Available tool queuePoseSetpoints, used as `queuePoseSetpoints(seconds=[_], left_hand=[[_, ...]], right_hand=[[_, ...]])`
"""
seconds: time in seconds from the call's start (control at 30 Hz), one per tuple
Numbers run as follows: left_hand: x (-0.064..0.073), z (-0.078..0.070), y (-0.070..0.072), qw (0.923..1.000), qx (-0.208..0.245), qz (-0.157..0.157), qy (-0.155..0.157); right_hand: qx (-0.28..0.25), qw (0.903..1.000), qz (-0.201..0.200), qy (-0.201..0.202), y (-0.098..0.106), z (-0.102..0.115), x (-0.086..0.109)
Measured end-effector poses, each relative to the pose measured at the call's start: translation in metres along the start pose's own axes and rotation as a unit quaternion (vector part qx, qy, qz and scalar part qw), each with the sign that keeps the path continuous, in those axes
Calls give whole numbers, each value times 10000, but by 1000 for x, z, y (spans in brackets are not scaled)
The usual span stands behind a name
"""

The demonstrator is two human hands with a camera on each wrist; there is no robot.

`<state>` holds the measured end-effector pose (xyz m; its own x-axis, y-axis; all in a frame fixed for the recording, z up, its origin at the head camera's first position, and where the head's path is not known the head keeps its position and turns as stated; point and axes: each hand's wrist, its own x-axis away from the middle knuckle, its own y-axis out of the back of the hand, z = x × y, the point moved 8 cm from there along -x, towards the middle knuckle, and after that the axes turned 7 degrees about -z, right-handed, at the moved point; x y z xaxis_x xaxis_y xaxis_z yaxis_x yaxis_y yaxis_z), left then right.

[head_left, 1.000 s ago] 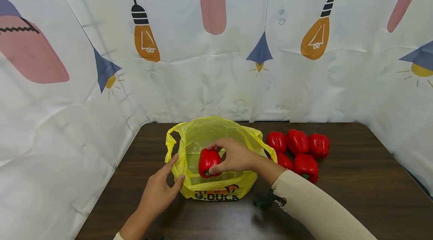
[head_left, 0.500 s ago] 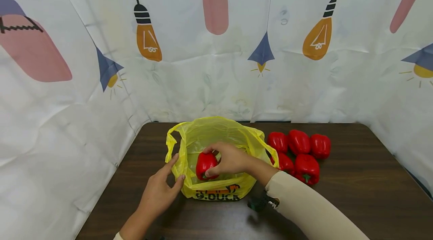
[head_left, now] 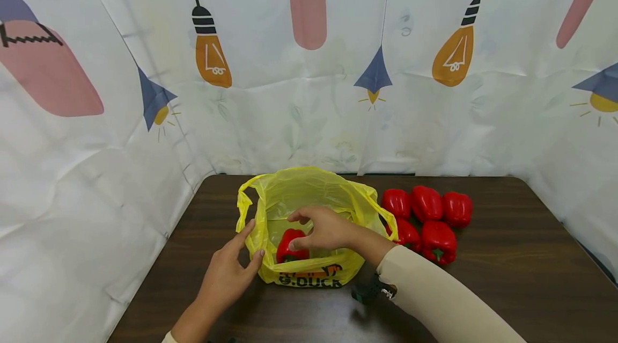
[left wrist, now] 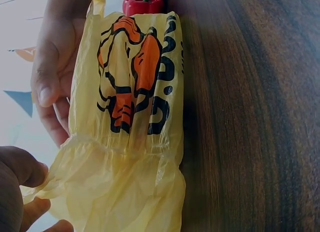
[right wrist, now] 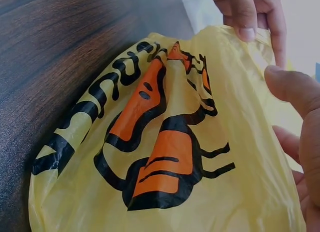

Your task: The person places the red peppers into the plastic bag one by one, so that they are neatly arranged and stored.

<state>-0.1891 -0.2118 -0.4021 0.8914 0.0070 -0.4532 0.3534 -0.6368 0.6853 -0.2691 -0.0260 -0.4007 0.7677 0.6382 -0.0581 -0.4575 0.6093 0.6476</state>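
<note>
A yellow plastic bag [head_left: 270,273] printed "G.DUCK" stands open-mouthed on the table. Inside it, near the front wall, lies a red bell pepper [head_left: 286,249]. My right hand [head_left: 325,230] reaches into the mouth, fingers spread and arched above the pepper; the thumb is at the pepper's side and the index finger is apart from it. My left hand [head_left: 228,276] holds the bag's left edge, with bag film between thumb and fingers in the left wrist view. The bag wall hides the pepper in both wrist views.
Several more red bell peppers [head_left: 427,203] sit clustered on the dark wooden table [head_left: 521,257], right of the bag. A white sheet [head_left: 309,117] with printed lamps hangs behind and at the sides.
The right hand has lowered the pepper down and slightly left into the bag, and its fingers have loosened from it. The left hand has stayed at the bag's edge.
</note>
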Motion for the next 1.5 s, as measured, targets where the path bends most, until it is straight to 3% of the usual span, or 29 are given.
queuePoseSetpoints(seconds=[0.7, 1.07, 1.5], left_hand=[[0, -2, -1, 10000, 61, -47, -47], [0, 1, -2, 10000, 46, 48, 66], [0, -2, -2, 10000, 51, 16, -6]], right_hand=[[973, 9942, 319, -339, -12, -15, -2], [673, 9967, 305, -335, -20, -17, -7], [593, 9978, 282, -80, -28, -1, -14]])
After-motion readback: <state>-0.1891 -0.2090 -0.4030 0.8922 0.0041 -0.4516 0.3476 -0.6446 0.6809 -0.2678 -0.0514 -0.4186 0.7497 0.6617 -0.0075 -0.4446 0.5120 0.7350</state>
